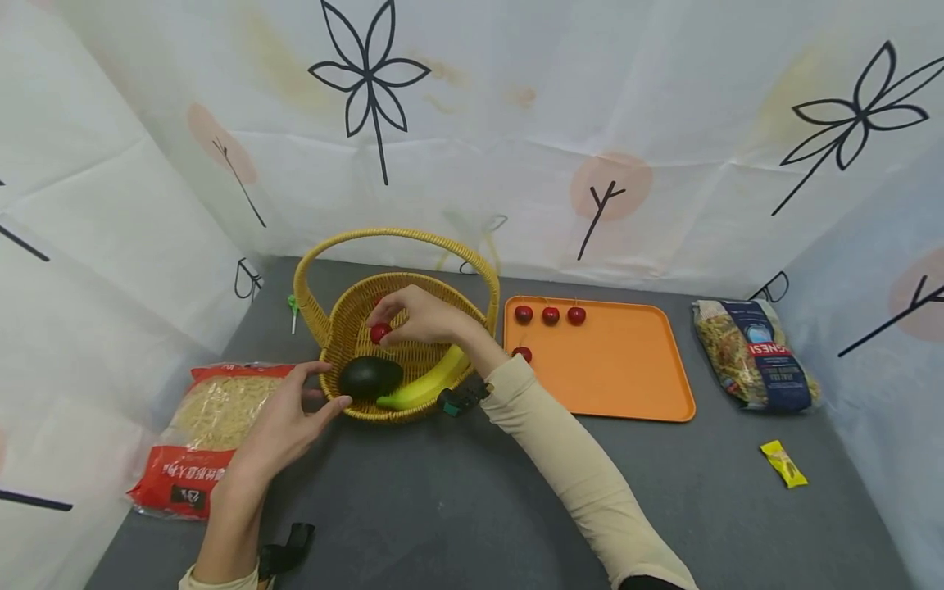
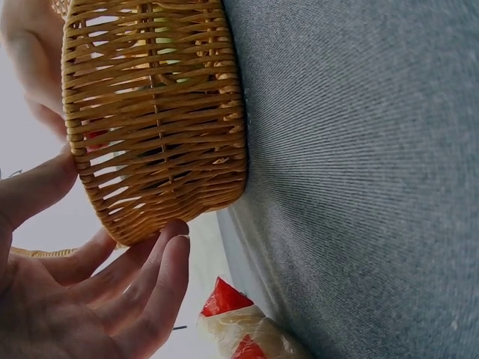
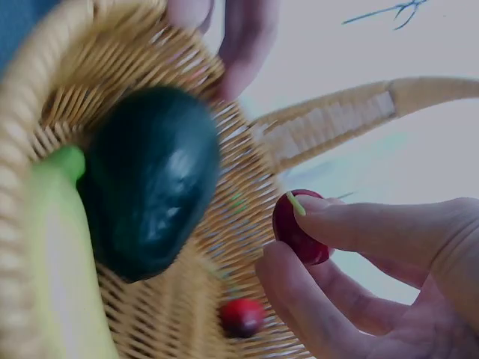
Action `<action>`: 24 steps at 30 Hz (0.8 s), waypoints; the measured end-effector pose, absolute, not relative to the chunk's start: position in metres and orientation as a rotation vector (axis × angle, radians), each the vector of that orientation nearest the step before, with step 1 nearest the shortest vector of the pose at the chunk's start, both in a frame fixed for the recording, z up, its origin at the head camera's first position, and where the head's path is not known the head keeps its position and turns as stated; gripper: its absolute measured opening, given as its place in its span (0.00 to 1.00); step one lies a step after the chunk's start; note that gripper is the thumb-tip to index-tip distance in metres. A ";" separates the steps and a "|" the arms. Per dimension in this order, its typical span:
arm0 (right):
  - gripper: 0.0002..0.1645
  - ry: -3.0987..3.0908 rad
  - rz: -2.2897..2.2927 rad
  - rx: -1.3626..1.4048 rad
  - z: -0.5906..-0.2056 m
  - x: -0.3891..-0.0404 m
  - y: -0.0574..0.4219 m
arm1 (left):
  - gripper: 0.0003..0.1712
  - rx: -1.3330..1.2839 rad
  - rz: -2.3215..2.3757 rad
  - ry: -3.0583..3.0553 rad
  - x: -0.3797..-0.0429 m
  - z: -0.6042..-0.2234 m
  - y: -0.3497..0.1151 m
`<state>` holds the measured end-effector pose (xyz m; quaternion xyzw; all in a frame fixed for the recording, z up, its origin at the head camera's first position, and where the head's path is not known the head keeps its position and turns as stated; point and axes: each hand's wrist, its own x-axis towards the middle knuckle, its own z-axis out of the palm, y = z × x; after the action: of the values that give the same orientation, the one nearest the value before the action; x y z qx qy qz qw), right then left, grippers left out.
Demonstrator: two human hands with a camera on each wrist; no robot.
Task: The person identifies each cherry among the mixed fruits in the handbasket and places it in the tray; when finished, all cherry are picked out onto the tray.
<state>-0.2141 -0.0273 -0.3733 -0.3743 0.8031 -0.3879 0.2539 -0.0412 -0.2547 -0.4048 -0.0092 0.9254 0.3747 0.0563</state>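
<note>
In the head view my right hand [image 1: 422, 315] is inside the yellow wicker basket [image 1: 406, 416], pinching a red cherry [image 3: 288, 224] between thumb and fingers. Its green stem shows in the right wrist view. Another cherry [image 3: 243, 318] lies in the basket, beyond a dark avocado [image 1: 370, 377]. A yellow banana [image 1: 428, 383] with a green tip rests along the near side. My left hand [image 1: 283, 422] holds the basket's left edge, its thumb at the rim and its fingers around the wall [image 2: 157, 134]. The basket stands on the table, its handle upright.
Right of the basket lies an orange tray [image 1: 612, 360] with several cherries [image 1: 550, 315]. A red-and-clear pasta bag [image 1: 221, 410] is at left, another pasta bag [image 1: 755, 354] at right. A yellow packet [image 1: 783, 464] and a small green-topped stick [image 1: 293, 311] also lie on the table.
</note>
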 end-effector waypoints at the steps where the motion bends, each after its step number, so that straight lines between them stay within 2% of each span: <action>1: 0.20 2.173 -1.076 -1.036 -0.370 -0.210 -0.022 | 0.42 -0.027 1.138 2.807 -0.041 -0.405 -0.255; 7: 0.19 2.087 -1.224 -1.100 -0.348 -0.183 0.018 | 0.42 -0.021 1.129 2.812 -0.042 -0.406 -0.256; 14: 0.17 2.070 -1.340 -1.140 -0.343 -0.158 0.094 | 0.42 -0.019 1.125 2.810 -0.043 -0.407 -0.255; 19: 0.17 2.142 -1.442 -1.039 -0.346 -0.148 0.145 | 0.42 -0.024 1.114 2.812 -0.043 -0.408 -0.255; 24: 0.22 2.219 -1.539 -0.844 -0.361 -0.148 0.184 | 0.42 -0.033 1.107 2.820 -0.043 -0.408 -0.254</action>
<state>-0.1477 0.1840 -0.3608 -0.2947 0.7748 -0.5374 0.1552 -0.0429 -0.2536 -0.4082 -0.0109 0.9293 0.3649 0.0560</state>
